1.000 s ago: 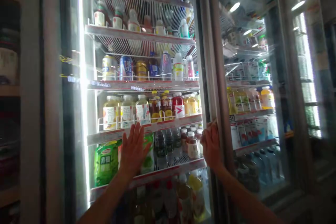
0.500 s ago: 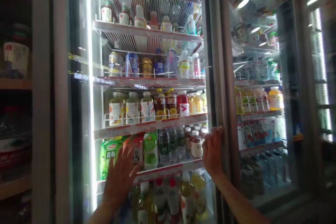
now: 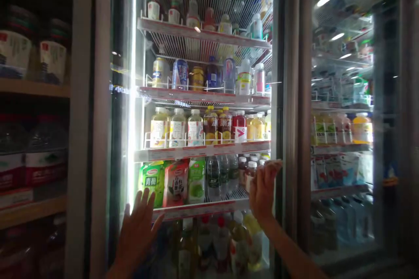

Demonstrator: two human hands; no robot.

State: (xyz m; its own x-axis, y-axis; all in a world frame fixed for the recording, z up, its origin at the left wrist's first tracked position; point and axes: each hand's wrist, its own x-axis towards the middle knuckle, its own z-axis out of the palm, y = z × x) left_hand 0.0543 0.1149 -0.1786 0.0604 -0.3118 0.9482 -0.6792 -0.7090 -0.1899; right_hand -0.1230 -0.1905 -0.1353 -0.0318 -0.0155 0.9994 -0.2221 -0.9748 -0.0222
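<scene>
Left hand [image 3: 135, 231]: open, palm forward, fingers spread and pointing up, nothing in it. It is raised before the lower left part of a lit drinks cooler [image 3: 204, 93]; cannot tell whether it meets the glass. Its fingertips overlap the lower part of a green pouch [image 3: 152, 178] in this view

Right hand [image 3: 262, 196]: raised, fingers bent and pointing toward the dark upright edge [image 3: 279, 74] at the right side of the cooler's front. Cannot tell whether it grips that edge or only rests near it. A metal post [image 3: 297, 96] stands just right of it

Pouch shelf, left to right: green pouch, then a red pouch [image 3: 176, 183], a lighter green pouch [image 3: 196, 178] with a fruit picture, dark-labelled bottles [image 3: 214, 178], small white-capped bottles [image 3: 251, 170] partly behind the right hand

Shelf above: pale tea bottles [image 3: 159, 126], brown bottles with yellow caps [image 3: 211, 124], a red bottle [image 3: 239, 126]. Next up: a blue can [image 3: 180, 74] and a gold can [image 3: 197, 78] among bottles

Bright light strip [image 3: 132, 74] down the cooler's left side; farther left, dim wooden shelves [image 3: 36, 87] with large labelled containers [image 3: 52, 59]
</scene>
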